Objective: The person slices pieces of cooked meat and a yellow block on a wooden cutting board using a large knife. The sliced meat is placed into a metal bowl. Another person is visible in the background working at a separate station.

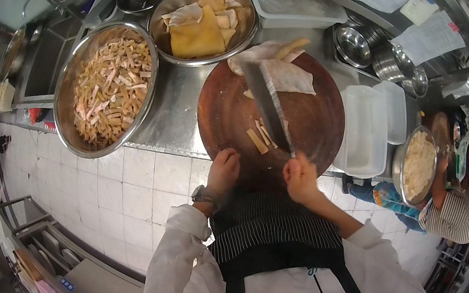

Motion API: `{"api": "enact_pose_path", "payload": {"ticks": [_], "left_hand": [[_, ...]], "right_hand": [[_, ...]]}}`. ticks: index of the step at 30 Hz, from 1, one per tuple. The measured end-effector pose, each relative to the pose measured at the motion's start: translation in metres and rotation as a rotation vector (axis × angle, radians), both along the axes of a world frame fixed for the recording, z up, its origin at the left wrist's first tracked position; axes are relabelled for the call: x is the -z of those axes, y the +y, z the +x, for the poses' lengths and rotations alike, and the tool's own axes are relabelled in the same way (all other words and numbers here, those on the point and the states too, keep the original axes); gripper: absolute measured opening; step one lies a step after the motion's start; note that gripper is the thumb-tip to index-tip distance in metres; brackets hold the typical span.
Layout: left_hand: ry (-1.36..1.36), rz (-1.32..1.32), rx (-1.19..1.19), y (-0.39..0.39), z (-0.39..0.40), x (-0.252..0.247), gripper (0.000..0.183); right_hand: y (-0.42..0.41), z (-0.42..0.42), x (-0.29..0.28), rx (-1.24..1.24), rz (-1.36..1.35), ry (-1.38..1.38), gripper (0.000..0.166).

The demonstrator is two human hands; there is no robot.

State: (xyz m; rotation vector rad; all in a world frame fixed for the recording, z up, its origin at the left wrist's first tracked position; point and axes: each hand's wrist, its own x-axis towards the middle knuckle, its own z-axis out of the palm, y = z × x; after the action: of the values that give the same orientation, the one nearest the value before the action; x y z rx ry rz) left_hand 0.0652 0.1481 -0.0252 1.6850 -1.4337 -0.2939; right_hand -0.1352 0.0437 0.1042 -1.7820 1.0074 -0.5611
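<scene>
My right hand (301, 178) grips the handle of a cleaver (269, 109), whose broad blade lies over a round wooden chopping block (316, 127). My left hand (223, 172), a watch on its wrist, rests at the block's near left edge with fingers curled; whether it holds anything cannot be told. Several cut strips (257, 141) lie left of the blade. Pale flat sheets, perhaps animal skin (290, 76), lie at the block's far side, partly behind the blade. A steel bowl (157, 59) of cut strips stands left, and another steel bowl (210, 60) holds larger yellowish sheets.
White plastic tubs (361, 131) stand right of the block, and a translucent container (301, 17) lies beyond it. Steel bowls (352, 45) are stacked at the back right. At the far right a co-worker in a striped shirt (449, 217) stands by a bowl of pale food (417, 166).
</scene>
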Motion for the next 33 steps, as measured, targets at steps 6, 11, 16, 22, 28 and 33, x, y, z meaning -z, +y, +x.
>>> {"api": "enact_pose_path", "payload": {"ticks": [6, 11, 16, 22, 28, 33], "left_hand": [[-0.017, -0.022, 0.141, -0.021, -0.017, -0.009, 0.028], [-0.127, 0.114, 0.229, -0.033, -0.026, -0.014, 0.03], [-0.241, 0.21, 0.223, -0.039, -0.023, 0.0, 0.021], [-0.03, 0.129, 0.203, -0.053, -0.03, -0.007, 0.018], [0.097, 0.099, -0.05, -0.083, -0.037, -0.003, 0.047], [-0.01, 0.154, -0.066, -0.126, -0.066, -0.019, 0.064]], "right_hand": [[-0.001, 0.0, 0.065, -0.056, -0.053, 0.269, 0.028], [0.003, -0.001, 0.061, -0.05, -0.031, 0.296, 0.031], [0.017, -0.036, 0.058, -0.083, -0.079, 0.313, 0.031], [-0.023, -0.106, 0.044, 0.11, 0.849, 0.01, 0.035], [-0.038, -0.148, 0.06, 0.281, 0.95, -0.178, 0.02], [-0.019, -0.13, 0.098, 0.319, 1.109, -0.308, 0.013]]}}
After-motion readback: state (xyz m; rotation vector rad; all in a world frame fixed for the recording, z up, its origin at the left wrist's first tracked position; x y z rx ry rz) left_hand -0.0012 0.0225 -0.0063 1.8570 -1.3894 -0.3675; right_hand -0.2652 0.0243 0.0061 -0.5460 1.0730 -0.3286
